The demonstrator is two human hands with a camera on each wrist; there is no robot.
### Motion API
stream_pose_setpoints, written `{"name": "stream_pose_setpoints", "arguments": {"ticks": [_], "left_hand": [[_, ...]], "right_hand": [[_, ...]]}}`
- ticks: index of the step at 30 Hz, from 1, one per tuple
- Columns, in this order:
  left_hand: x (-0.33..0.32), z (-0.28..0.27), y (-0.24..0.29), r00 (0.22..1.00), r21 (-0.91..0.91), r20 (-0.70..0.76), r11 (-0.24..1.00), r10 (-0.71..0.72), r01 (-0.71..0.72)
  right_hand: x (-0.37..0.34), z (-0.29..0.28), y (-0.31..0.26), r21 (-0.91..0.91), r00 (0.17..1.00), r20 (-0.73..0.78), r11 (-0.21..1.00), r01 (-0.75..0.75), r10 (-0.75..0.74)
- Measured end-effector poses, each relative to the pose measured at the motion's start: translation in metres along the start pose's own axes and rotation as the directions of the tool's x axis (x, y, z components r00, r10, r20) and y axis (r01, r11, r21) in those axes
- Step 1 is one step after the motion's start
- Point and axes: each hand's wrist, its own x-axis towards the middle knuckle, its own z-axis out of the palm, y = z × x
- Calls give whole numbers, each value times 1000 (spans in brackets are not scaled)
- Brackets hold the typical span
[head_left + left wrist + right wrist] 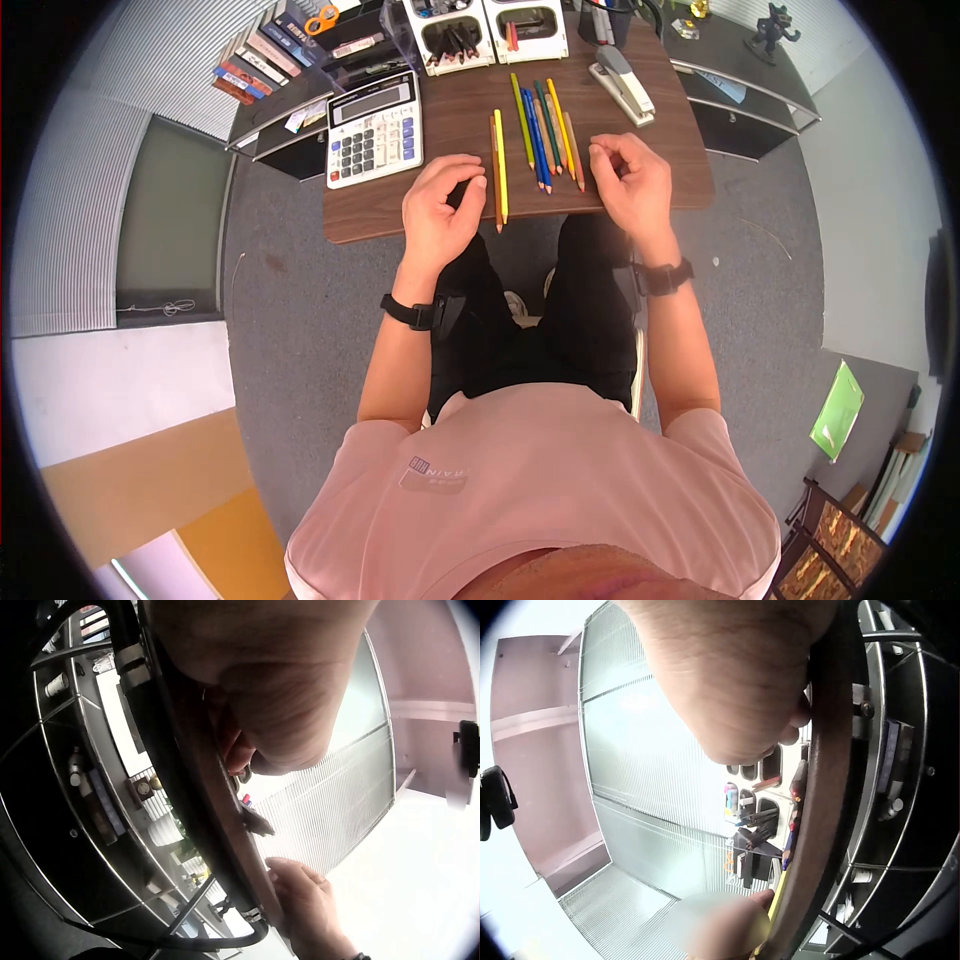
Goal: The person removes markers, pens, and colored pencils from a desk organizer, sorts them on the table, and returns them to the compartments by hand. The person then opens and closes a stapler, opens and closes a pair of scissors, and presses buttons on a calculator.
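My left hand (pixel 440 208) rests at the table's front edge, fingers loosely curved, with a gap between thumb and forefinger. Just right of it lie a yellow pencil (pixel 502 165) and a brown pencil (pixel 493 170), side by side, their tips over the edge. Across from it, my right hand (pixel 638 190) lies in a similar loose curl and holds nothing. Beside its fingertips is a row of colored pencils, among them a blue pencil (pixel 539 140), an olive-green pencil (pixel 523 120) and a brown pencil (pixel 574 155). Each wrist view shows mostly the palm side of its hand.
A calculator (pixel 376 130) lies on the wooden table (pixel 460 95) at the left. White organizers with dark pencils (pixel 455 45) and red pencils (pixel 513 37) stand at the back. A stapler (pixel 622 85) sits back right, near a black pen holder (pixel 606 22).
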Motion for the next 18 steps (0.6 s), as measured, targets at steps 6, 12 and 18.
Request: {"name": "stream_pose_setpoints", "arguments": {"ticks": [6,12,18], "left_hand": [[1,0,-4,1000,-27,-28,1000,-1,0],[1,-1,-3,999,-61,-19,998,-32,31],[1,-2,-5,1000,-64,-2,998,-10,10]], "right_hand": [[0,-1,-1,-4,1000,10,1000,9,-9],[0,-1,0,1,999,-2,999,42,-42],[-1,0,2,4,1000,-2,1000,28,-28]]}}
